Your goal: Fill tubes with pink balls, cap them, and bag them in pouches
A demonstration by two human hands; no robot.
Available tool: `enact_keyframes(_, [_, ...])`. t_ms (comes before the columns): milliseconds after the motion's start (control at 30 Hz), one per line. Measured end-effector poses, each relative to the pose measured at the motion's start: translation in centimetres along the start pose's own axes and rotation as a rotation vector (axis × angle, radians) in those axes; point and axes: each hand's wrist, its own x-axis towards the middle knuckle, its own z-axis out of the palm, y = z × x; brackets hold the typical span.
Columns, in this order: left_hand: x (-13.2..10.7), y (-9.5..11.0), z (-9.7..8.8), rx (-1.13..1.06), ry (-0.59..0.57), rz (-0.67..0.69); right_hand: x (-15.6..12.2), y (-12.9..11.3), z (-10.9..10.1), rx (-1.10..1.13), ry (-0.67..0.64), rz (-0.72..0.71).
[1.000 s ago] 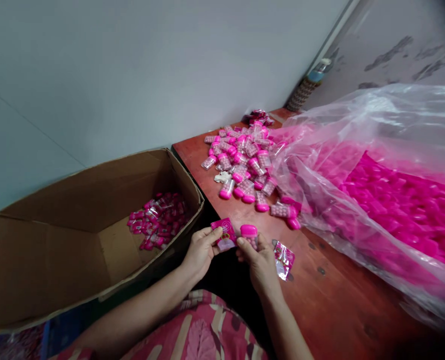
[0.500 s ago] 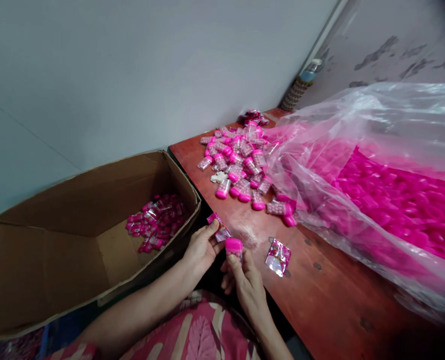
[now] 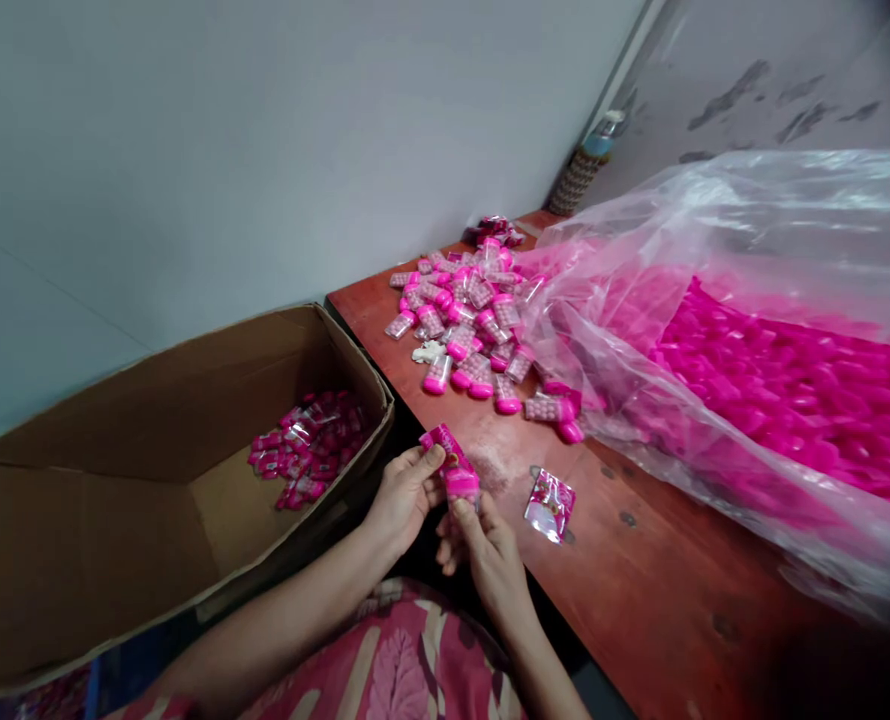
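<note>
My left hand pinches a small pink plastic packet at the near edge of the reddish wooden table. My right hand grips a little pink-capped bottle of pale beads, its capped end sitting at the packet's mouth. Both hands meet just above the gap between table and box. A spare pink packet lies flat on the table just right of my right hand.
An open cardboard box at the left holds several filled pink packets. A heap of pink-capped bottles lies further back on the table. A big clear plastic bag full of pink pieces covers the right side. A bottle stands by the wall.
My two hands have come together: the bottle, held apart beside the packet a second ago, now sits with its capped end at the packet's mouth. The view has drifted slightly.
</note>
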Motion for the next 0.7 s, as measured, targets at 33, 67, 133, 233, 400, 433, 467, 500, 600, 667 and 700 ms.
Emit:
enact_keyframes(33, [0.0, 0.0, 0.0, 0.027, -0.022, 0.020, 0.0, 0.0, 0.0, -0.032, 0.017, -0.011])
enact_keyframes(67, [-0.1, 0.0, 0.1, 0.056, -0.038, 0.033, 0.0, 0.1, -0.1, -0.064, 0.029, -0.022])
enact_keyframes(133, [-0.1, 0.0, 0.2, 0.113, -0.062, 0.032, 0.0, 0.2, -0.1, -0.111, 0.043, -0.042])
enact_keyframes(233, [0.0, -0.2, 0.1, 0.198, -0.086, -0.023, 0.0, 0.4, -0.3, -0.146, 0.068, -0.059])
enact_keyframes(400, [0.2, -0.2, 0.0, 0.252, -0.106, -0.074, 0.1, 0.7, -0.7, -0.142, 0.058, -0.081])
enact_keyframes(433, [0.3, -0.1, 0.1, 0.256, -0.113, -0.091, 0.2, 0.8, -0.7, -0.113, 0.032, -0.078])
enact_keyframes(467, [0.4, -0.1, 0.1, 0.262, -0.119, -0.108, 0.2, 0.8, -0.8, -0.071, -0.006, -0.065])
enact_keyframes(500, [0.4, 0.0, 0.1, 0.271, -0.125, -0.122, 0.2, 0.8, -0.8, -0.022, -0.047, -0.045])
enact_keyframes(600, [0.6, 0.3, 0.3, 0.301, -0.135, -0.148, 0.3, 0.8, -0.9, 0.047, -0.102, -0.011])
enact_keyframes(667, [0.6, 0.2, 0.3, 0.318, -0.128, -0.137, 0.3, 0.9, -1.1, -0.076, -0.021, -0.066])
enact_keyframes(700, [0.6, 0.2, 0.4, 0.322, -0.123, -0.126, 0.3, 1.0, -1.2, -0.168, 0.039, -0.108])
